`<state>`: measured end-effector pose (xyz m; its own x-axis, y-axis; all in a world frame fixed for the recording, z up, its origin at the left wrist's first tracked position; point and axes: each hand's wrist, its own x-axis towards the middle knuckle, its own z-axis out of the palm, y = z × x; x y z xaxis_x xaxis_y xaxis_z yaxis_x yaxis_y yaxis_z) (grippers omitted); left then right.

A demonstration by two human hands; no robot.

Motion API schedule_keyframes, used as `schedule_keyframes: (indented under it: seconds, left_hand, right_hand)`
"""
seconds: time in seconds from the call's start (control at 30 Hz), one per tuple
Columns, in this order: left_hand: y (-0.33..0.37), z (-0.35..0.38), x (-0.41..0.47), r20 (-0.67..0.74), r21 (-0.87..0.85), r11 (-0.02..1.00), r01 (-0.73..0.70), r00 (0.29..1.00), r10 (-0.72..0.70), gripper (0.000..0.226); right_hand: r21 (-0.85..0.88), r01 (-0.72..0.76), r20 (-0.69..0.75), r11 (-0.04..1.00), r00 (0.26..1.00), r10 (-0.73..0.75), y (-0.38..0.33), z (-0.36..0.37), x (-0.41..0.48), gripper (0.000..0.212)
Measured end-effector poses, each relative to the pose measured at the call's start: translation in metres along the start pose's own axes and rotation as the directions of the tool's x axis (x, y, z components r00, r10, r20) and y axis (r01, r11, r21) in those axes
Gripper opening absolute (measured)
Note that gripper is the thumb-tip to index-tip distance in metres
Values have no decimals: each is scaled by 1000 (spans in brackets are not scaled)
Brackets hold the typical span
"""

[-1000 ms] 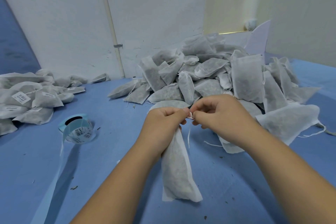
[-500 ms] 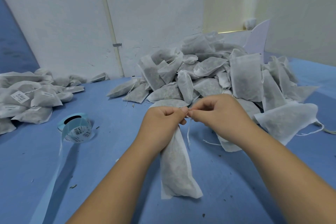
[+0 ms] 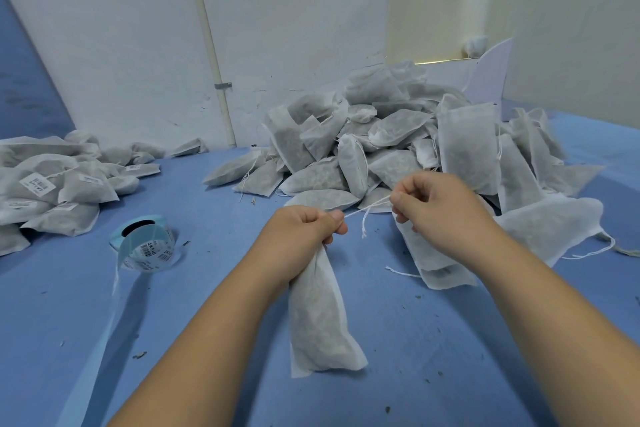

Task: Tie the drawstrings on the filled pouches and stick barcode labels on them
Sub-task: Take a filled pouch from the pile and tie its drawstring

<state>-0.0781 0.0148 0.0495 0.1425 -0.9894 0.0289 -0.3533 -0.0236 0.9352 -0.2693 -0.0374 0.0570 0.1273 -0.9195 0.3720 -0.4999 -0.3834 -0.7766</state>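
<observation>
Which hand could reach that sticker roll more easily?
Probably the left hand, though it grips the white fabric pouch: the pale blue barcode-label roll lies left of it. The right hand sits farther.

White pouches showing greyish fill; blue table; pale-blue label roll, seemingly black barcodes.

Blue tbl, white wall w/ pipe, white board

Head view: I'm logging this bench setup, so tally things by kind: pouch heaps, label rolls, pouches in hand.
Pouch heaps: 2, the labelled heap at left, the unlabelled heap at the back.
Label roll: 1.
Held pouch: 1, gripped by the left hand; the right hand pinches its drawstring.
Total: 4.
</observation>
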Motion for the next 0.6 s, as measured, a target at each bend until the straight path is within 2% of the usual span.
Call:
schedule_keyframes:
  seconds: [0.1, 0.2, 0.3, 0.5, 0.6]
  left_hand:
    - [-1, -7, 0, 166, 26, 997, 76, 983, -79, 24]
    - [-2, -13, -2, 360, -34, 986, 164, 922, -141, 10]
    - [-7, -18, -3, 506, -62, 972, 225, 847, -164, 28]
    - [-9, -23, -2, 585, -24, 965, 260, 787, -198, 12]
    - [-9, -21, 0, 470, -2, 963, 269, 850, -236, 16]
  right_hand:
    - [-13, -5, -33, 1000, 999, 4, 2, -1, 2, 19]
    - [-49, -7, -79, 999, 997, 3, 6, -2, 3, 19]
    - [-27, -12, -140, 1000, 990, 8, 6, -5, 3, 16]
    - [1, 22, -196, 1000, 980, -21, -2, -5, 0, 14]
    - [49, 77, -220, 996, 973, -64, -10, -4, -4, 14]
